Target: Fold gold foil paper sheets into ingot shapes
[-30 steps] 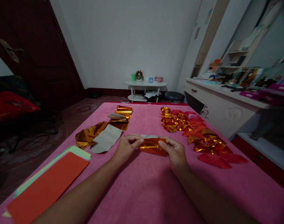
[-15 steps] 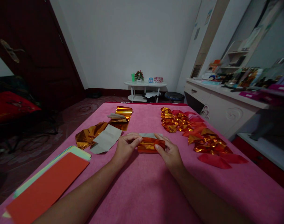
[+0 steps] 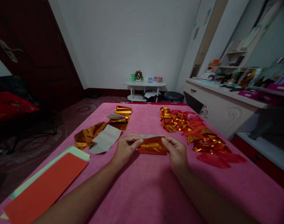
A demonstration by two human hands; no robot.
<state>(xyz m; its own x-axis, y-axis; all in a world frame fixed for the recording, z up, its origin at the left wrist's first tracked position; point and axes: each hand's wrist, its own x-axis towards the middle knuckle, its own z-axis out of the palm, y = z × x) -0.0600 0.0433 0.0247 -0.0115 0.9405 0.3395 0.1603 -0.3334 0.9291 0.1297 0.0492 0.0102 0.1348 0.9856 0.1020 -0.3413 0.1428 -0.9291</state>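
Both my hands pinch a folded piece of shiny orange-gold foil paper on the pink cloth-covered table. My left hand grips its left end with closed fingers. My right hand pinches its right end. A pale strip of the paper's reverse side shows along its far edge.
Loose gold foil sheets and a pale sheet lie to the left, with a foil roll behind. A stack of coloured paper with an orange top sheet sits at the near left. Folded gold and red pieces line the right. A white dresser stands right.
My right hand slid inward along the foil piece, then back out to its right end. The left hand has stayed at the left end.
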